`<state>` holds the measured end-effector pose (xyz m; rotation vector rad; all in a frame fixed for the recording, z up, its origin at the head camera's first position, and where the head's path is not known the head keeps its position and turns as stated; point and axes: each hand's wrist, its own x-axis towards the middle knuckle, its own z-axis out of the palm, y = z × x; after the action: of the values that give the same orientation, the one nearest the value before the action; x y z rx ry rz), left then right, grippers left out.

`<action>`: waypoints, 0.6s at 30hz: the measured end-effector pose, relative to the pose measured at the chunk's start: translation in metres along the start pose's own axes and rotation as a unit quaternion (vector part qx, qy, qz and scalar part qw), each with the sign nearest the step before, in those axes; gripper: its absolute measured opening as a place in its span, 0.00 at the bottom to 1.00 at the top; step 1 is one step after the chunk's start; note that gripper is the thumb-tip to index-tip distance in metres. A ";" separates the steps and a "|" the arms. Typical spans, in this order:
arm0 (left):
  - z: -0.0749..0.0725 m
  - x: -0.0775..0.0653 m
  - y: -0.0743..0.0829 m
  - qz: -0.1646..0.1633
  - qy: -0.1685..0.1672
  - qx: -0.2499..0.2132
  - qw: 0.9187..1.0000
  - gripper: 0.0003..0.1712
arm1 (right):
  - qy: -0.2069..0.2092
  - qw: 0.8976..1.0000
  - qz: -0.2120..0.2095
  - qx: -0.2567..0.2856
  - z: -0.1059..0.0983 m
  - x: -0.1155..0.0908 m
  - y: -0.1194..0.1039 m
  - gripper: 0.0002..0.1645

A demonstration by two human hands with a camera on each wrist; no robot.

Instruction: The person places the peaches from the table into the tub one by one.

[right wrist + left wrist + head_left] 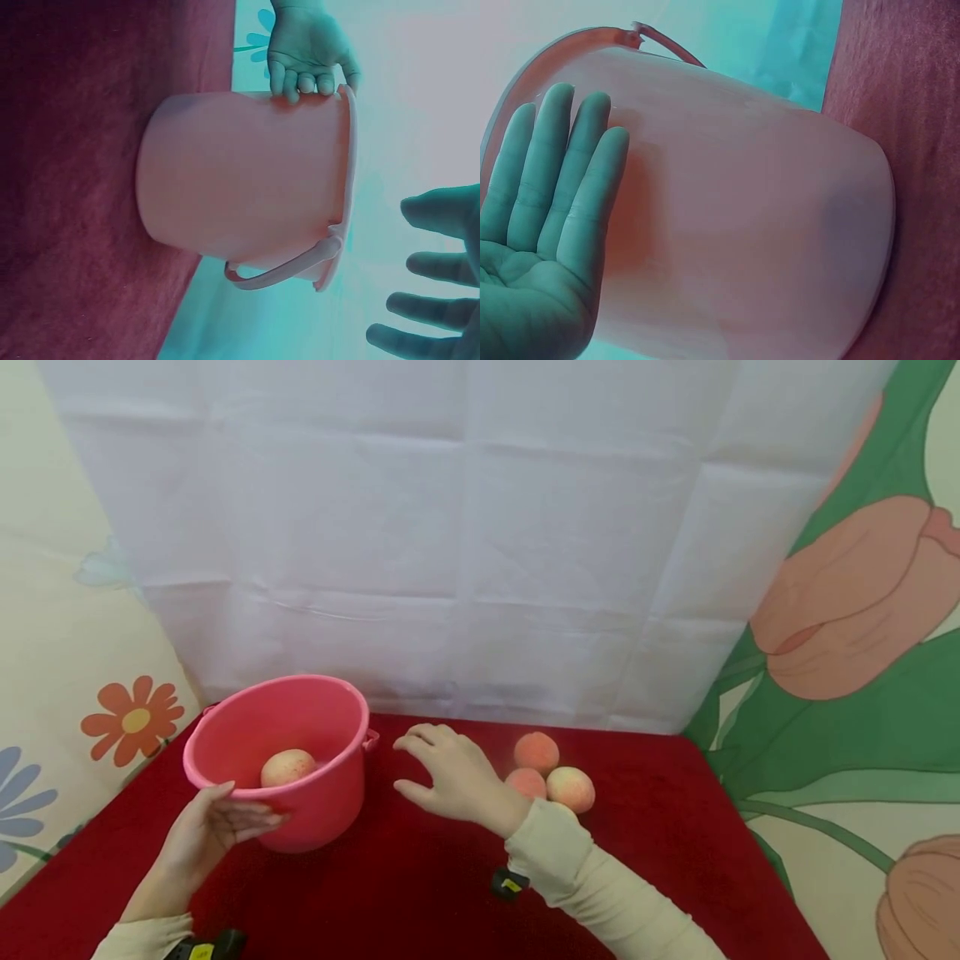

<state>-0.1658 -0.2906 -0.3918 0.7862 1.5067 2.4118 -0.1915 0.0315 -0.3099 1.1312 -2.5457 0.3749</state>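
Bucket (322,814) over on the left of the red cloth (420,893), pink, mouth up, with one peach (288,767) inside toward the near wall. Loose peaches (572,788) to the right in a tight little bunch, three plain to see plus maybe a sliver of another, partly hidden by the right hand (453,772) and its wrist. Relation worth watching, imo: right hand smack between the two, bucket to the left past the fingertips, bunch just to the right beside the wrist. So pointing away from the loose fruit, yet by far the nearer hand to it. No long axis to line up with, just round fruit.

As for pose: right hand above the cloth, thumb on the near side, fingers pointing left and slightly bent, wide gap in between, nothing in there. Forearm in from the near right. Left hand (213,831) at the near left of the bucket, thumb up by the rim, fingers fairly straight against the outer wall just below. Looks like a steadying touch rather than a real wrap. Can't tell how firm.
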 end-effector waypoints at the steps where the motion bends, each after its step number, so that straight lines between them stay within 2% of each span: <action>1: 0.000 0.000 0.000 0.001 0.000 -0.002 1.000 0.38 | -0.002 1.000 0.001 -0.001 0.001 -0.002 0.001 0.24; 9: -0.001 0.000 -0.003 0.018 -0.019 -0.029 0.999 0.40 | -0.022 1.000 0.010 -0.005 0.005 -0.020 0.009 0.24; 18: 0.000 0.001 -0.002 0.009 -0.014 -0.025 1.000 0.40 | -0.018 1.000 0.005 -0.005 0.011 -0.038 0.021 0.24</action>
<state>-0.1668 -0.2896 -0.3930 0.8226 1.4297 2.4306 -0.1855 0.0660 -0.3372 1.1307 -2.5830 0.3468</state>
